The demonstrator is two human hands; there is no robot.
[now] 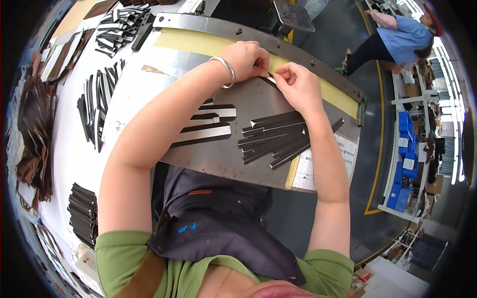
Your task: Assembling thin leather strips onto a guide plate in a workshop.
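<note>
Both of my hands are over the far part of a metal worktop (223, 166), close to each other. A narrow black strip (270, 79) with a pale edge is pinched between them. My left hand (247, 62), with a silver bangle on its wrist, is closed on one end. The fingertips of my right hand (300, 88) close on the other end. Nearer to me lies a fanned pile of black strips (273, 139), partly under my right forearm. Strips with white faces (206, 132) lie to the left, partly covered by my left forearm.
A metal bar (213, 28) with a yellow band (194, 43) crosses the far side. On the white table (64, 149) at left lie bundles of strips (97, 102) and brown sheets (35, 139). A printed paper (304, 171) lies at right. Beyond are another person (400, 42) and blue bins (406, 149).
</note>
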